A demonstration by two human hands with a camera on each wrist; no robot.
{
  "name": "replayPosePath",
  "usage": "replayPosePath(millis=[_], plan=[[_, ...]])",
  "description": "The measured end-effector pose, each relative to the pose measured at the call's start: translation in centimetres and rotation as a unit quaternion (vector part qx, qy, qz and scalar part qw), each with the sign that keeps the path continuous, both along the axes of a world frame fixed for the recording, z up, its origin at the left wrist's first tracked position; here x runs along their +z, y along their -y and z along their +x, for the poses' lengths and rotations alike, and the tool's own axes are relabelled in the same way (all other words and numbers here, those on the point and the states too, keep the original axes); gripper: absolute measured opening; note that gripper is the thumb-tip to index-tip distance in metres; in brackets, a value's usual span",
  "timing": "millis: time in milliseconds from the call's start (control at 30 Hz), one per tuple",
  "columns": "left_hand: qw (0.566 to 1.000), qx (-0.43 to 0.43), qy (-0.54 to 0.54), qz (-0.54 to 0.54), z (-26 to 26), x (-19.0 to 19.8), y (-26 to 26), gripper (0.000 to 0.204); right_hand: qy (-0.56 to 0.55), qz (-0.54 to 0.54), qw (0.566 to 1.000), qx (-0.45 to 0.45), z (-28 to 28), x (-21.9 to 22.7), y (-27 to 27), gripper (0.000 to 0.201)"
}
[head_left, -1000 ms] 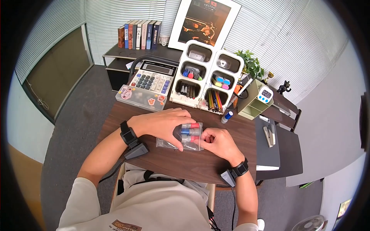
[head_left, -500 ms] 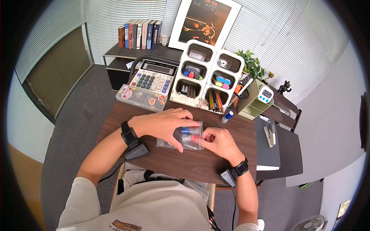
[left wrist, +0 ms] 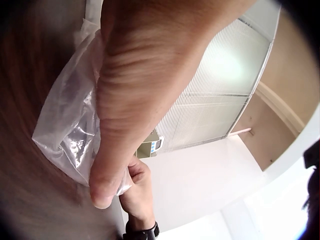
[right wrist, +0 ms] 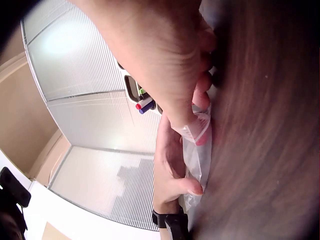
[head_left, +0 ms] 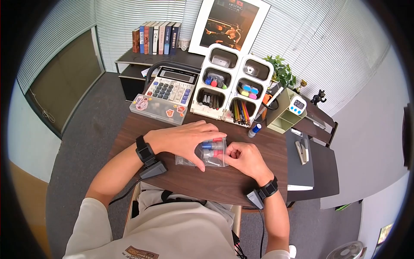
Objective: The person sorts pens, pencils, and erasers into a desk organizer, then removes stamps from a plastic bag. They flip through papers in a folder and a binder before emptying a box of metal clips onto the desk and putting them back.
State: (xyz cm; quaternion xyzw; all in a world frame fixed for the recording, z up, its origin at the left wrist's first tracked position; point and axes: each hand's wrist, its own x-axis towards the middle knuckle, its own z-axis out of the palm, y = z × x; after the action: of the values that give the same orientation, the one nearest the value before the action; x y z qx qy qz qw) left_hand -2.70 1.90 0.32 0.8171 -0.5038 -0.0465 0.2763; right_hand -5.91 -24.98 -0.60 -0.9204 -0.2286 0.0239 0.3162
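Red-capped marker (head_left: 217, 140) back in view

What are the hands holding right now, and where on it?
A clear plastic bag of markers: left hand grips its middle, right hand pinches its right-hand edge.
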Motion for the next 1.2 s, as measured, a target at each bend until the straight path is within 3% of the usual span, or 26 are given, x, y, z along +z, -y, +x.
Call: replayPosePath(millis=[600, 733, 833, 933, 967, 1100, 1200], plan=[[1.000, 0.003, 0.005, -0.026, 0.0, 0.2, -0.3, 0.091, -0.077, 0.091, 0.992, 0.031, 0.2, 1.1, 2.5, 0.022], [0.998, 0.032, 0.035, -0.040, 0.2, 0.0, -0.4, 0.079, 0.027, 0.156, 0.982, -0.104, 1.5, 1.0, 4.7, 0.027], [0.995, 0.063, 0.042, -0.061, 0.0, 0.2, -0.3, 0.065, 0.098, 0.136, 0.958, -0.231, 2.2, 1.5, 5.9, 0.024], [0.991, 0.074, 0.061, -0.096, 0.4, -0.1, -0.1, 0.050, 0.109, 0.143, 0.954, -0.241, 2.6, 1.3, 6.1, 0.024], [0.991, 0.074, 0.061, -0.096, 0.4, 0.0, -0.1, 0.050, 0.101, 0.112, 0.962, -0.227, 2.7, 1.1, 6.1, 0.036], [0.986, 0.100, 0.065, -0.117, 0.5, -0.1, -0.1, 0.039, 0.068, 0.104, 0.974, -0.190, 3.2, -0.3, 5.9, 0.046], [0.983, 0.104, 0.082, -0.125, 0.6, -0.4, -0.1, 0.035, 0.058, 0.057, 0.979, -0.186, 3.4, -0.6, 5.9, 0.036]])
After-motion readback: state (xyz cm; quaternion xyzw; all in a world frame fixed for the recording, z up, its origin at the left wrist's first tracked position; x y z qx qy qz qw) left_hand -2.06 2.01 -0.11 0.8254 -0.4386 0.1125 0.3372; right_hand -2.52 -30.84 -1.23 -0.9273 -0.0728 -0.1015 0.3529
